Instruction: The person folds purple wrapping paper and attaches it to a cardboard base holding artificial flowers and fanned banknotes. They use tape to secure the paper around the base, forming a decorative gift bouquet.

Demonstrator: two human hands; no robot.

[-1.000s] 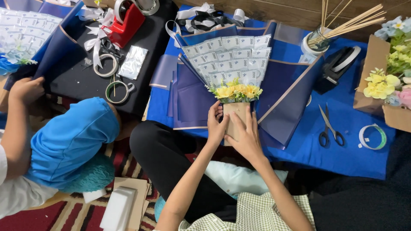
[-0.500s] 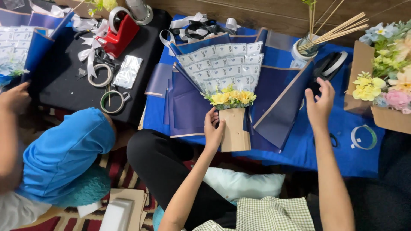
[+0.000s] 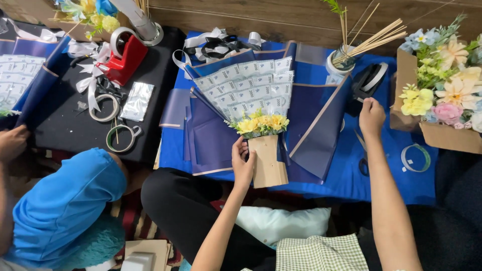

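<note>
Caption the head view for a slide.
Left hand holds a brown-paper bouquet on blue wrapping; right hand reaches a black tape dispenser.

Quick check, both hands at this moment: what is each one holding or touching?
Left hand: closed around the brown paper wrap of the yellow flower bouquet.
Right hand: fingers curled at the black tape dispenser; actual grip cannot be told.
</note>
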